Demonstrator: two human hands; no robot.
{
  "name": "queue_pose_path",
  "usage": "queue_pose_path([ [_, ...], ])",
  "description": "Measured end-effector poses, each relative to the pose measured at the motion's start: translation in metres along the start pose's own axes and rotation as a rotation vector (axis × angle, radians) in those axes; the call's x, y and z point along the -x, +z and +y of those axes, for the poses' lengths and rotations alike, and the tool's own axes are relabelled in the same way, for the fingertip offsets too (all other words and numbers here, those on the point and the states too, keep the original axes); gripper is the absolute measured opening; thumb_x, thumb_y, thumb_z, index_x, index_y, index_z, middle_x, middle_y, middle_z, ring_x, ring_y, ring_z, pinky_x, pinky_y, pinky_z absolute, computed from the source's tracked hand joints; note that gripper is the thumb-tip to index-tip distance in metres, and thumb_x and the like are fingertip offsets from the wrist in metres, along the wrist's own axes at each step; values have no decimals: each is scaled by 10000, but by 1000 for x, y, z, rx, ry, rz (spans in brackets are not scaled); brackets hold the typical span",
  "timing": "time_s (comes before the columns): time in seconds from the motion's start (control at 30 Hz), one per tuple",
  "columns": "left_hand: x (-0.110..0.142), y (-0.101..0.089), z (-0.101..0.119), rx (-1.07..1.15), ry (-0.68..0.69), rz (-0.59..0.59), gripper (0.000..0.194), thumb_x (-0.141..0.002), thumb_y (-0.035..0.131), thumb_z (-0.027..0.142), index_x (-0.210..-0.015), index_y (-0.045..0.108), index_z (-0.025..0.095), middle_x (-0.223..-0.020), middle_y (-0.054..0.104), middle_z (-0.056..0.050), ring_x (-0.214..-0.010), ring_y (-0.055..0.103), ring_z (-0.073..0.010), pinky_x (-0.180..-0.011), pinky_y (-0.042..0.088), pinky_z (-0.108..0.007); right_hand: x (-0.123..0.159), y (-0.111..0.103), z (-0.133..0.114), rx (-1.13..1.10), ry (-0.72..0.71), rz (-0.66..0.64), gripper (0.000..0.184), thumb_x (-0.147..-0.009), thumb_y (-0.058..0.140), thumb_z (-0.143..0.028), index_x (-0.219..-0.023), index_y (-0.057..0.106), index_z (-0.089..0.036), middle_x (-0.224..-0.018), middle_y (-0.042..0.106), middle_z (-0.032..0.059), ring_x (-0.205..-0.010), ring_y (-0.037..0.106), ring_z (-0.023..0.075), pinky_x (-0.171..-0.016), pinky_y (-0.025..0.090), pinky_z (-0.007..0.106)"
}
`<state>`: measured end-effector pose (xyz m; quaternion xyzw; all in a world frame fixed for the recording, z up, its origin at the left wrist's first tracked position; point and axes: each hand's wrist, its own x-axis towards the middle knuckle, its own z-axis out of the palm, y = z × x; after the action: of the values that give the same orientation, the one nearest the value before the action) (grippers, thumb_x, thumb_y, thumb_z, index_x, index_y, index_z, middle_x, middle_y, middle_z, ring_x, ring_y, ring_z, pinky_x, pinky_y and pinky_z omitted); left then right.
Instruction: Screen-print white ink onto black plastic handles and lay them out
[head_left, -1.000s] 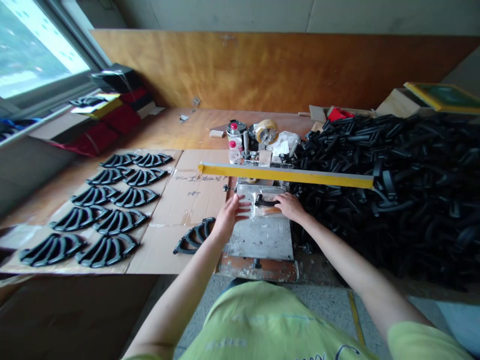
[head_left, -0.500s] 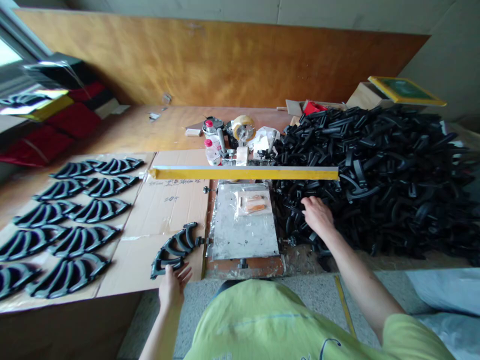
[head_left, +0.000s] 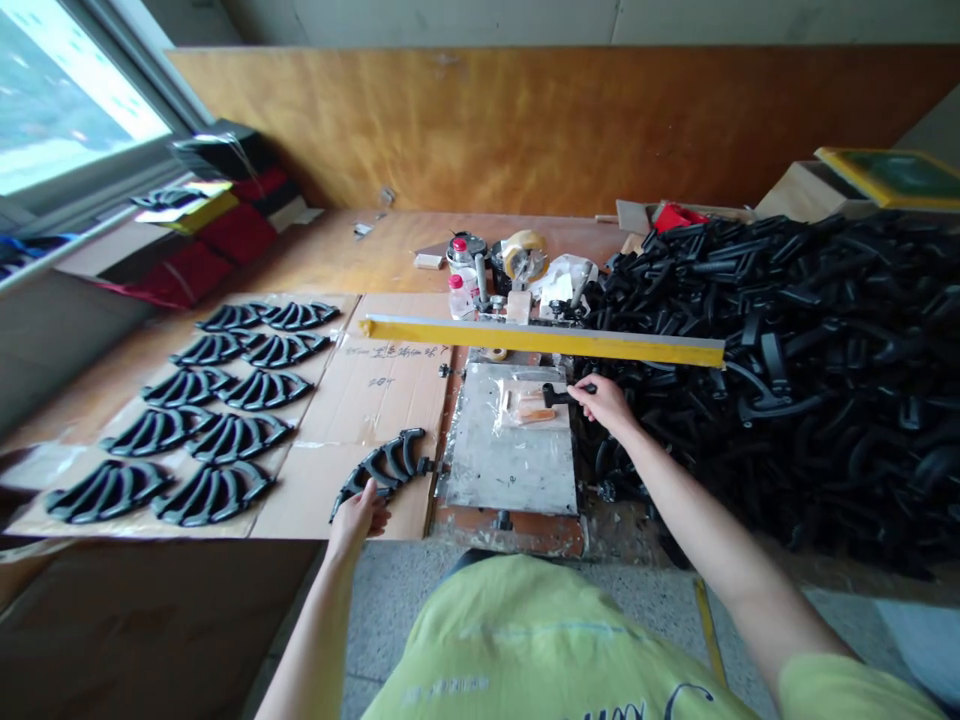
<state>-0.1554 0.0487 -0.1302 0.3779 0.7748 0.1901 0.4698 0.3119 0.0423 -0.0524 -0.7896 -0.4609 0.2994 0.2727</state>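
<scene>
My right hand [head_left: 604,402] pinches a small black curved plastic part [head_left: 556,395] by one end. It holds the part over the right side of the grey metal plate [head_left: 514,465]. My left hand [head_left: 358,515] is closed around the near end of a short fanned row of the same black parts [head_left: 390,465] on the cardboard [head_left: 322,460]. Its thumb lies over the nearest piece, and the fingertips are partly hidden. On the plate, a clear-taped patch with orange-brown pieces [head_left: 535,414] lies beside the held part.
A large heap of black parts [head_left: 825,450] covers the right side. Fan-shaped groups [head_left: 214,492] lie in two columns at left. A yellow-edged bar [head_left: 547,343] spans above the plate. Behind it stand bottles [head_left: 459,295] and a tape roll [head_left: 525,255].
My right hand has moved left from the heap to the plate, bringing a black part. My left hand has closed at the near end of the fanned row. The camera view has turned left.
</scene>
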Motion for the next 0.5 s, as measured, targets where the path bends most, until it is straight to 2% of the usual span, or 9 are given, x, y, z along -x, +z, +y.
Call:
queue_pose_path([
  [0.07,3,11,24,75,33,-75,515,-743,515,665,-734,567,153,-505,611,-36,-417,555,-146,-438,483,-262,-15,30,-7,-28,84,-96,364,-870,509,-540,-976,558,-195,-620,597,-16,-470,550,120,-450,407,212],
  [0.17,11,26,67,144,173,-142,517,-727,541,677,-741,555,160,-493,592,-8,-401,531,-131,-418,455,-242,-23,49,-13,234,42,-175,508,-838,508,-634,-1066,545,-181,-753,664,55,-630,636,184,-556,468,267],
  [0.23,21,32,99,197,299,-158,519,-726,561,671,-778,575,155,-512,598,1,-412,535,-123,-422,450,-230,-20,49,-19,443,-57,-124,624,-827,497,-671,-1195,515,-167,-925,683,130,-826,663,255,-684,494,337],
  [0.3,36,36,133,266,454,-161,510,-747,572,646,-858,606,149,-547,610,7,-434,550,-111,-444,454,-213,-14,50,-24,560,-222,-22,660,-861,480,-629,-1345,438,-181,-1148,634,178,-1037,615,299,-828,474,398],
  [0.4,64,43,187,433,698,-176,497,-810,538,608,-1035,602,170,-599,626,18,-457,559,-93,-482,469,-198,-6,64,-28,567,-559,2,583,-916,492,-459,-1446,361,-252,-1420,471,130,-1282,453,278,-1019,369,412],
  [0.43,73,46,203,504,763,-182,487,-827,520,601,-1060,591,179,-609,627,21,-458,558,-91,-485,472,-198,-6,72,-28,552,-625,-26,568,-927,487,-412,-1457,350,-263,-1450,447,103,-1322,410,262,-1058,331,413],
  [0.5,88,54,230,638,843,-193,459,-852,487,592,-1043,585,187,-628,626,21,-467,558,-91,-485,475,-201,-13,87,-28,533,-628,-68,547,-949,444,-369,-1472,332,-254,-1439,471,82,-1360,365,246,-1090,289,435],
])
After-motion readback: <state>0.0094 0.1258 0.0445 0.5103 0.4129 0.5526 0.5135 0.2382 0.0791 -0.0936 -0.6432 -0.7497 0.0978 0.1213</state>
